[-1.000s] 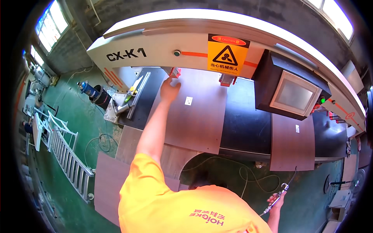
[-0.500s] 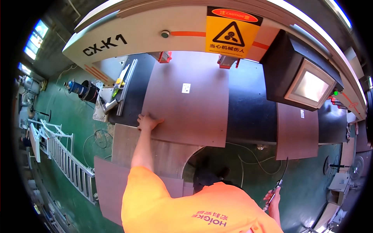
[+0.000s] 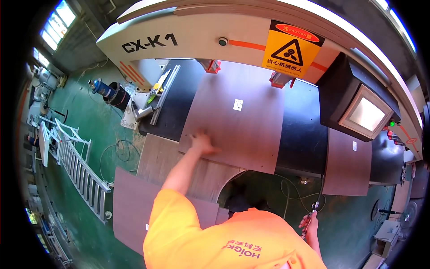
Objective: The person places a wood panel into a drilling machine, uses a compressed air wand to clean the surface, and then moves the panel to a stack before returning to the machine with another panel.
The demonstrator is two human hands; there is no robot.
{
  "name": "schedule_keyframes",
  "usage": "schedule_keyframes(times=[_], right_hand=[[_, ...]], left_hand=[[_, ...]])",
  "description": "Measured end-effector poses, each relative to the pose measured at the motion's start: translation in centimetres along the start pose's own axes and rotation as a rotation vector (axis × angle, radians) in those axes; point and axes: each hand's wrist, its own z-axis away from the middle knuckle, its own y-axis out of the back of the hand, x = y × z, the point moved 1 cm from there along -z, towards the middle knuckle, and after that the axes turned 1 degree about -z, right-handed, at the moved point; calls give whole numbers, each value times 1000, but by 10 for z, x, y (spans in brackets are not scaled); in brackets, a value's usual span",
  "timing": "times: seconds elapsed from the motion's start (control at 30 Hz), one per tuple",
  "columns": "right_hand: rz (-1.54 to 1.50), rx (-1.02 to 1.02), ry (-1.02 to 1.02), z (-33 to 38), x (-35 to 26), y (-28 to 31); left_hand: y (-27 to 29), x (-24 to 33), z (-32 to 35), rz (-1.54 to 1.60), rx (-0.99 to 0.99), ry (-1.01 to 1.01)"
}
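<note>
My left hand (image 3: 203,143), smeared by motion, is over the near left part of a large brown panel (image 3: 233,130); its fingers look spread and hold nothing. Whether it touches the panel I cannot tell. The panel bears a small white label (image 3: 238,105) and lies on a black machine table (image 3: 300,121), its far end under the machine's beam. At the lower right, my right hand (image 3: 310,224) is closed round a slim metal tool (image 3: 315,206) with a thin black tube rising from it. That tube's upper end comes close to a second brown panel (image 3: 347,166).
The white machine beam (image 3: 197,42) crosses above, with a screen box (image 3: 365,105) at right. More panels (image 3: 130,210) stand at lower left, beside a ladder (image 3: 83,166). A curved wooden board (image 3: 201,177) lies before the table. Hose (image 3: 289,193) trails on the green floor.
The whole view has shifted, so the machine and panels sit further right. My left hand has moved rightward over the panel from its left edge. My right hand still holds the slim tool.
</note>
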Motion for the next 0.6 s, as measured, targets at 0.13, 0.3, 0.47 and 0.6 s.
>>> schedule_keyframes(times=[0.13,0.3,0.47,0.6], right_hand=[[188,-98,9,32,-35,-19],[423,-251,204,43,-34,-31],[247,-133,129,24,-56,-14],[196,-174,204,26,-56,-22]], left_hand=[[-11,57,31,-271,-16,-391],[-8,62,28,-323,-21,-434],[29,62,12,30,-85,-551],[133,50,-58,549,719,-333]])
